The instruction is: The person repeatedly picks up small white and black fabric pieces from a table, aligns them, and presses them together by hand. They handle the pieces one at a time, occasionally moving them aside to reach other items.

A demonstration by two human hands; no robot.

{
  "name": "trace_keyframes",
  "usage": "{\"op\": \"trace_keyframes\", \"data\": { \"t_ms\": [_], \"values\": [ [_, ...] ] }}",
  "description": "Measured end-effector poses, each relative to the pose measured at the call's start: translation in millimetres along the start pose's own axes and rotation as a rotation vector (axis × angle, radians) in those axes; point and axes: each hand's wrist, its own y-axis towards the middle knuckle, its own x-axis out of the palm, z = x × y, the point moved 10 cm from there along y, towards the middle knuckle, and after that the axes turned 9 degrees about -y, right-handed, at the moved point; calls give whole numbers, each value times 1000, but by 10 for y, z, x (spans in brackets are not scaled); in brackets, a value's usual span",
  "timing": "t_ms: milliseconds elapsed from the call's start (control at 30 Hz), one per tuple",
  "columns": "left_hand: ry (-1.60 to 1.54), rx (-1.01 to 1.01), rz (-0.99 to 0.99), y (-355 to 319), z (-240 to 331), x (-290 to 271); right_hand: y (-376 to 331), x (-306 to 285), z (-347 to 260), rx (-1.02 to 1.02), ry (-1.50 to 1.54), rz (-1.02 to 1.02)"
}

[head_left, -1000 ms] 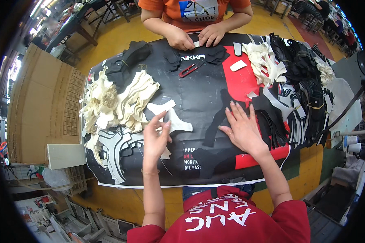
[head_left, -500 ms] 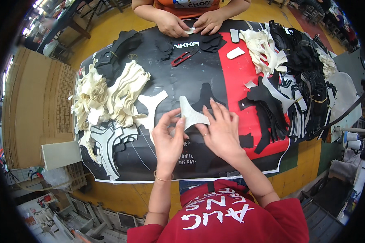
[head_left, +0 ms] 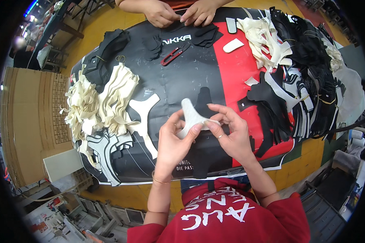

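- pale grey 3-armed piece: raised above the black and red table covering, between the hands; clock directions below are read from it
- left hand: at 8 o'clock, thumb on top, pinching the piece's lower left arm
- right hand: at 4 o'clock, thumb and fingers pinching the arm on its own side
- cream y-shaped piece: flat on the covering at 9 o'clock, near the left hand
- wavy cream stack: farther out, between 9 and 10 o'clock
- dark-edged grey pieces: overlapping at 8 o'clock
- red-handled snips: at 11 o'clock
- co-worker's hands: at 12 o'clock, fingertips together; what they grasp, i cannot tell
- black pieces: heaped at 3 o'clock
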Motion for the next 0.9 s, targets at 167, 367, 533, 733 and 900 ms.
{"op": "trace_keyframes", "data": {
  "t_ms": [167,367,533,733,900],
  "values": [
    [0,-214,-229,122,-128,27,-15,-43,-94,-84,-78,-5],
    [387,-9,-127,432,38,183,-71,-528,163,39,-337,205],
    [479,19,-115,514,45,292,-139,-691,191,-16,-438,211],
    [503,-39,-123,559,-57,288,-217,-478,68,-180,-610,142],
    [466,-64,-105,558,-100,301,-280,-246,-11,-323,-727,47]
  ]
}}
